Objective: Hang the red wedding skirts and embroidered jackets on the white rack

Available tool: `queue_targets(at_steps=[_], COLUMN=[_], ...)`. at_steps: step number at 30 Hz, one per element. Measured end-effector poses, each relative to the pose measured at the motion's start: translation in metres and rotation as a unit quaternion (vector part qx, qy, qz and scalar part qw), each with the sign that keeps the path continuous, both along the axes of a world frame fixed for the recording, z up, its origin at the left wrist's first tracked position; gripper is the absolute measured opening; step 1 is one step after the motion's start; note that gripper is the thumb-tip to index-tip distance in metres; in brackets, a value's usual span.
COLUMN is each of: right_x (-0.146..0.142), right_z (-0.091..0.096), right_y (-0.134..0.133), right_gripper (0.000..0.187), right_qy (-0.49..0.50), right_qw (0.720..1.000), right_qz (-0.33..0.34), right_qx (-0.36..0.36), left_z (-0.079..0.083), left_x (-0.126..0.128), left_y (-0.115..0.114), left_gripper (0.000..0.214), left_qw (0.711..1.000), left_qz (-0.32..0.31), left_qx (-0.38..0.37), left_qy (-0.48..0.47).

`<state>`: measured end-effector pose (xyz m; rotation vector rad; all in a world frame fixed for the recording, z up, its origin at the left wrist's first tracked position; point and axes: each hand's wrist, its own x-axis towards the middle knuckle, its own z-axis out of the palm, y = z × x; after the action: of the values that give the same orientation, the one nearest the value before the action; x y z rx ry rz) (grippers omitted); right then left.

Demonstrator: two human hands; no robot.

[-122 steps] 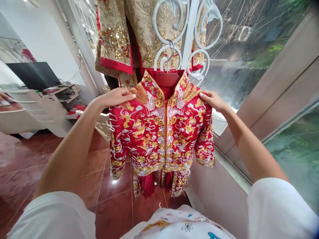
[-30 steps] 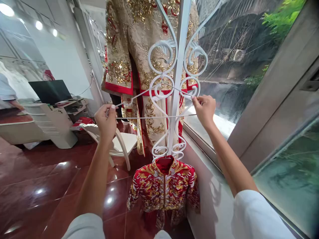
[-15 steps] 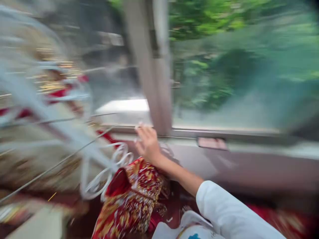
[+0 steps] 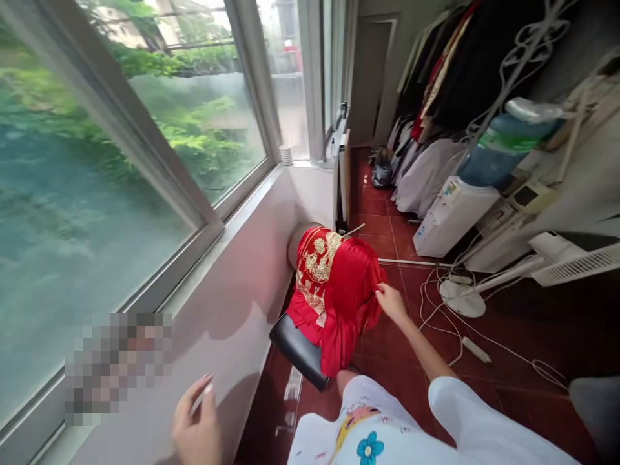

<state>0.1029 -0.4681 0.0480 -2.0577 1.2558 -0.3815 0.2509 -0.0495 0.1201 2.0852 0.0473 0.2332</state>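
A red garment (image 4: 353, 278) with gold embroidery lies draped over a black padded stool (image 4: 301, 349) beside the low wall. My right hand (image 4: 391, 302) pinches the garment's right edge between thumb and fingers. Away from the garment, my left hand (image 4: 197, 423) is raised in front of the white wall at the lower left. Its thumb and forefinger tips come together, and whatever may be between them is too small to make out.
Windows with a sill (image 4: 227, 239) run along the left. A water dispenser (image 4: 455, 213), a white fan (image 4: 462, 296) and loose cables (image 4: 448, 339) stand or lie on the red tiled floor at right. Clothes (image 4: 436, 77) hang at the back.
The view has swung right from the window and white metal scrollwork to the stool and room. One hand was stretched out over red-gold patterned cloth; now my right hand grips the red garment.
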Motion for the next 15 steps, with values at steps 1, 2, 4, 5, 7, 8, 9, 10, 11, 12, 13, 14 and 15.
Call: queue_targets(at_steps=[1, 2, 4, 5, 7, 8, 9, 10, 11, 12, 13, 14, 15], right_x=[-0.013, -0.023, -0.03, -0.028, -0.014, -0.004, 0.007, 0.019, 0.031, 0.043, 0.054, 0.065, 0.075], right_z=[-0.001, -0.003, -0.011, -0.017, -0.032, -0.04, -0.049, -0.057, -0.066, -0.075, -0.084, -0.093, -0.101], right_y=[-0.025, -0.047, -0.086, -0.104, -0.141, -0.159, -0.176, -0.192, -0.207, -0.221, -0.232, -0.242, -0.25], right_gripper=[0.032, 0.032, 0.028, 0.026, 0.023, 0.023, 0.024, 0.027, 0.029, 0.031, 0.032, 0.033, 0.034], right_qy=[-0.003, -0.01, -0.032, -0.045, -0.071, -0.082, -0.091, -0.099, -0.105, -0.11, -0.114, -0.119, -0.124], right_qw=[0.999, 0.996, 0.99, 0.986, 0.979, 0.973, 0.966, 0.958, 0.947, 0.935, 0.922, 0.908, 0.893], right_qz=[-0.05, -0.088, -0.137, -0.15, -0.166, -0.173, -0.182, -0.193, -0.205, -0.218, -0.231, -0.244, -0.256], right_qx=[0.004, 0.01, 0.034, 0.051, 0.097, 0.125, 0.157, 0.19, 0.223, 0.257, 0.289, 0.319, 0.35], left_z=[-0.002, -0.002, 0.0, 0.0, 0.0, -0.003, -0.006, -0.012, -0.018, -0.026, -0.035, -0.045, -0.056], left_x=[0.015, 0.029, 0.052, 0.061, 0.076, 0.083, 0.091, 0.1, 0.11, 0.122, 0.136, 0.15, 0.164], left_y=[-0.028, -0.059, -0.132, -0.172, -0.256, -0.299, -0.341, -0.382, -0.422, -0.459, -0.493, -0.525, -0.553], left_gripper=[0.032, 0.033, 0.035, 0.035, 0.036, 0.036, 0.036, 0.036, 0.034, 0.032, 0.029, 0.026, 0.023], left_qw=[0.998, 0.992, 0.969, 0.951, 0.909, 0.887, 0.866, 0.846, 0.828, 0.813, 0.801, 0.792, 0.781], left_qz=[-0.059, -0.117, -0.24, -0.303, -0.414, -0.459, -0.496, -0.525, -0.545, -0.558, -0.565, -0.568, -0.568], left_qx=[-0.006, -0.012, -0.016, -0.018, -0.004, 0.022, 0.056, 0.094, 0.132, 0.165, 0.193, 0.22, 0.252], left_qy=[0.023, 0.04, 0.058, 0.061, 0.055, 0.047, 0.038, 0.031, 0.026, 0.026, 0.033, 0.046, 0.06])
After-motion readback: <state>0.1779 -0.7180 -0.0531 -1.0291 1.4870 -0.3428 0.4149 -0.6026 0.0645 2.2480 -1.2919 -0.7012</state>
